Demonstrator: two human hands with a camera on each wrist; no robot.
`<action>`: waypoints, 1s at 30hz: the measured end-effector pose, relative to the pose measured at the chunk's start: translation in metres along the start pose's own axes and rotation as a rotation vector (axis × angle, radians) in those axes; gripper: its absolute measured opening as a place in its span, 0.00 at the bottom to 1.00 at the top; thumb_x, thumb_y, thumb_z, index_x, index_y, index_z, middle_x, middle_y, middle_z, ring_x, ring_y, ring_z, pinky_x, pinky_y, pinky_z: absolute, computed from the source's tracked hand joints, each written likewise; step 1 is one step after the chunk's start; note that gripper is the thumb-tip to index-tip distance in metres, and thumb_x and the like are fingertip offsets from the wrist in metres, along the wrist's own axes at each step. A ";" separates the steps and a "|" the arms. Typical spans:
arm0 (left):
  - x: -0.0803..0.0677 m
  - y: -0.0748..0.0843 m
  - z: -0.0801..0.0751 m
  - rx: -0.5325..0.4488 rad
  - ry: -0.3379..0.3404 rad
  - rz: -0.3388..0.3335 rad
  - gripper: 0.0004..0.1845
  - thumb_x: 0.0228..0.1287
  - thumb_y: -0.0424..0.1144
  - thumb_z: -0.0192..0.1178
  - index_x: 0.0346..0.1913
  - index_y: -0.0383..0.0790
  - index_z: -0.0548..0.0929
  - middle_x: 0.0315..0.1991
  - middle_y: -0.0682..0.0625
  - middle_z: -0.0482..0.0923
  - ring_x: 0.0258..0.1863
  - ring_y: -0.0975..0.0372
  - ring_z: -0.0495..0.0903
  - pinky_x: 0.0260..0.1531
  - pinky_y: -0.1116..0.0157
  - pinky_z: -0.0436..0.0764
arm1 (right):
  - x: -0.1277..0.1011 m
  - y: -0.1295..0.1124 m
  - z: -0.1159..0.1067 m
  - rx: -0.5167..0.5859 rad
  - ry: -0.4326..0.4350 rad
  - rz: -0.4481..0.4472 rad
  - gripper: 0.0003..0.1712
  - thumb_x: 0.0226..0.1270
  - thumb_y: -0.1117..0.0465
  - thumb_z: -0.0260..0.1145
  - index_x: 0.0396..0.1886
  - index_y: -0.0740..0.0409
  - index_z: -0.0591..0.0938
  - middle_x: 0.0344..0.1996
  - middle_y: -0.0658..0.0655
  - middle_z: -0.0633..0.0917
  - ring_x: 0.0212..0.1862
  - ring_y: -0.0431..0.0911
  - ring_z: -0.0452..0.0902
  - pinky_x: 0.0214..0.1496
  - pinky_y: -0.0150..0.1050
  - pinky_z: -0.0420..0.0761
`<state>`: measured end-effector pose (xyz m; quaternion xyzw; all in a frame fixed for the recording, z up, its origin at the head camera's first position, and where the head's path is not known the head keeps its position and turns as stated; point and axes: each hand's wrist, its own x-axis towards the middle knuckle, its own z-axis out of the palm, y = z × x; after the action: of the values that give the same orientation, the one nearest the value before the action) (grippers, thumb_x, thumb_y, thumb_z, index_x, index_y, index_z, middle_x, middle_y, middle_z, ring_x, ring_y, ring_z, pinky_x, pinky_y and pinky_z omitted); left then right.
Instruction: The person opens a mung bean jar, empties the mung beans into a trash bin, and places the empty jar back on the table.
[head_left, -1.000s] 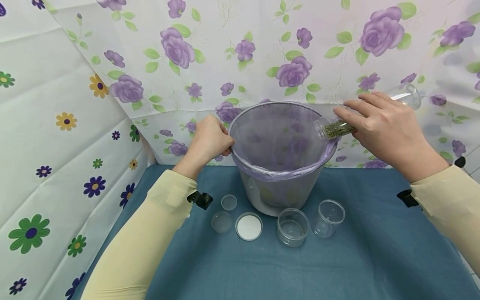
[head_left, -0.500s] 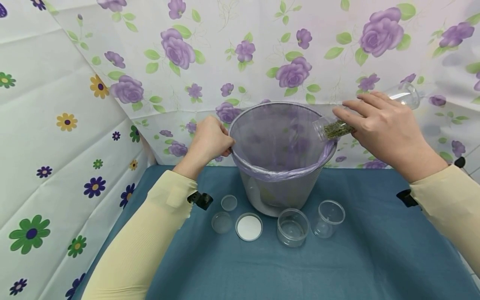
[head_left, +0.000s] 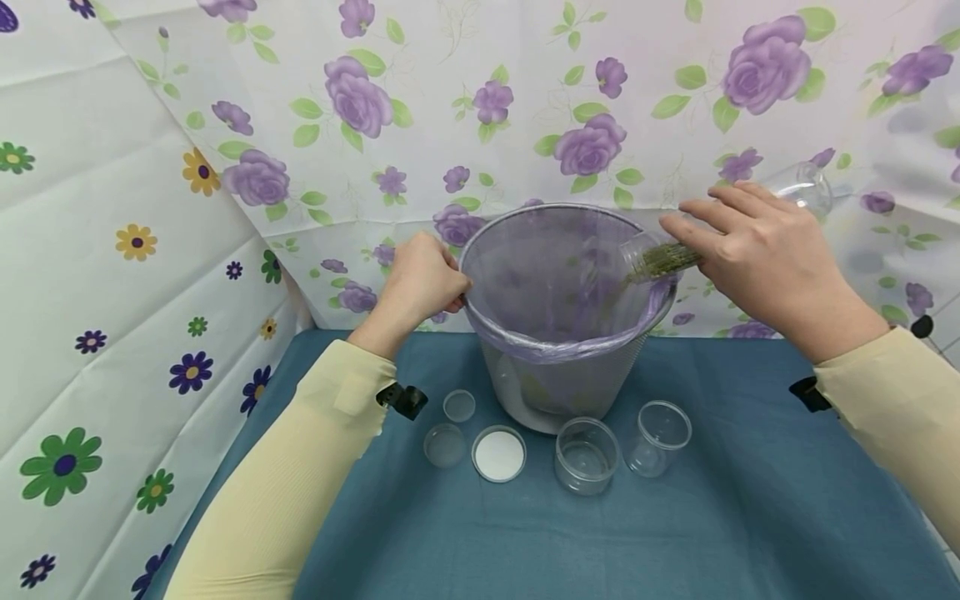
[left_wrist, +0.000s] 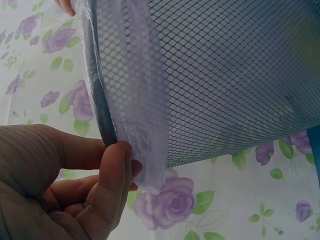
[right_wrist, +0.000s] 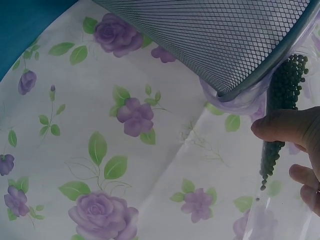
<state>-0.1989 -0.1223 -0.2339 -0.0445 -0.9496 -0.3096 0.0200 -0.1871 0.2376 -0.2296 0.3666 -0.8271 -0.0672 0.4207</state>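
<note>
A mesh wastebasket (head_left: pixel 558 379) with a purple bin liner (head_left: pixel 555 350) folded over its rim stands at the back of the table. At its left rim, my left hand (head_left: pixel 424 279) pinches rim and liner between thumb and fingers; the left wrist view shows this hand (left_wrist: pixel 85 175) close. My right hand (head_left: pixel 768 262) grips a clear plastic jar (head_left: pixel 806 187), tilted mouth-down over the right rim. Small green beans (head_left: pixel 667 260) lie along the jar's lower side, and some spill from its mouth into the basket. In the right wrist view, the beans (right_wrist: pixel 285 90) gather towards the mouth.
In front of the basket stand two clear open jars, a wide one (head_left: pixel 587 457) and a taller one (head_left: pixel 657 437). Left of them lie a white-centred lid (head_left: pixel 498 454) and two clear lids, one larger (head_left: pixel 445 445) and one smaller (head_left: pixel 459 406). Floral sheets hang behind and at left.
My right hand has moved slightly left and tipped the jar a little more. Beans now spill from its mouth; earlier they stayed inside. The left hand keeps its place on the rim.
</note>
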 end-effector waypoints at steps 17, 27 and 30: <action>0.000 0.000 0.000 0.003 -0.002 -0.004 0.13 0.51 0.33 0.57 0.13 0.37 0.82 0.13 0.50 0.82 0.14 0.63 0.82 0.13 0.67 0.75 | 0.004 -0.001 0.004 0.007 0.022 -0.025 0.32 0.46 0.74 0.71 0.55 0.52 0.79 0.47 0.61 0.83 0.50 0.60 0.78 0.57 0.55 0.75; 0.000 0.001 0.000 0.008 0.005 -0.005 0.13 0.51 0.33 0.57 0.13 0.38 0.83 0.12 0.51 0.81 0.14 0.62 0.82 0.11 0.68 0.73 | 0.005 -0.002 0.005 0.006 0.027 -0.023 0.30 0.48 0.73 0.71 0.55 0.52 0.80 0.48 0.61 0.83 0.51 0.60 0.77 0.57 0.56 0.75; 0.000 0.000 0.001 0.010 0.008 -0.004 0.13 0.51 0.33 0.57 0.12 0.38 0.83 0.12 0.51 0.81 0.14 0.62 0.82 0.11 0.68 0.72 | 0.005 -0.002 0.005 0.003 0.027 -0.029 0.30 0.49 0.73 0.71 0.54 0.52 0.80 0.48 0.61 0.83 0.51 0.60 0.78 0.58 0.55 0.74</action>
<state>-0.1991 -0.1213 -0.2344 -0.0413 -0.9511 -0.3052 0.0236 -0.1920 0.2313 -0.2304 0.3801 -0.8159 -0.0672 0.4305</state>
